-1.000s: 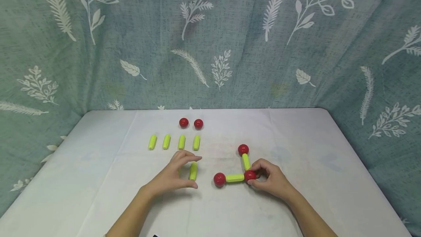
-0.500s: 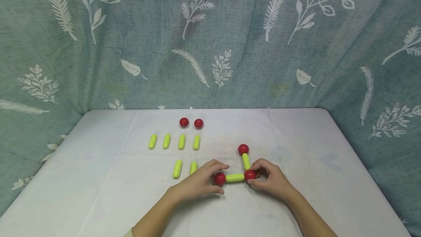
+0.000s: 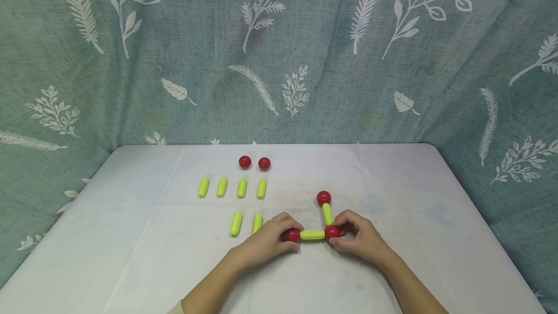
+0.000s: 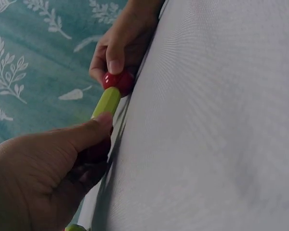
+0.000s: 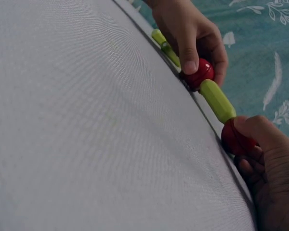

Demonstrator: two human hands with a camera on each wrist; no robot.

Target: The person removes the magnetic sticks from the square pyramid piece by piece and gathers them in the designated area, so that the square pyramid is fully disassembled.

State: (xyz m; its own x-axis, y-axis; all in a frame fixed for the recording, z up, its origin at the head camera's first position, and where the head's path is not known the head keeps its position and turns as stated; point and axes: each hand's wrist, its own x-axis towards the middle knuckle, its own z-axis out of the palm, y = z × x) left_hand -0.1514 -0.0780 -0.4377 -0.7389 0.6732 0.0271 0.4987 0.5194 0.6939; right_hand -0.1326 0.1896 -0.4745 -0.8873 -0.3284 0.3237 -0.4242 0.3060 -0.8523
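Three red balls and two yellow-green rods form an L on the white cloth. My left hand [image 3: 268, 240] grips the left red ball [image 3: 292, 235] between thumb and fingers. From that ball a yellow-green rod [image 3: 312, 235] runs to the corner red ball [image 3: 332, 233], which my right hand [image 3: 359, 238] pinches. A second rod [image 3: 327, 214] leads away from the corner to the far red ball [image 3: 324, 198]. In the right wrist view the left hand's thumb and fingers lie on either side of its ball [image 5: 200, 73].
Two loose red balls [image 3: 245, 161] sit near the table's back edge. Before them lies a row of several yellow-green rods [image 3: 222, 187]. Two more rods [image 3: 236, 224] lie left of my left hand, one partly covered by it. A leaf-patterned curtain [image 3: 279, 62] hangs behind the table.
My left hand has moved right from beside the loose rods to the left ball, and its fingers have closed on it. The right hand has stayed at the corner ball.
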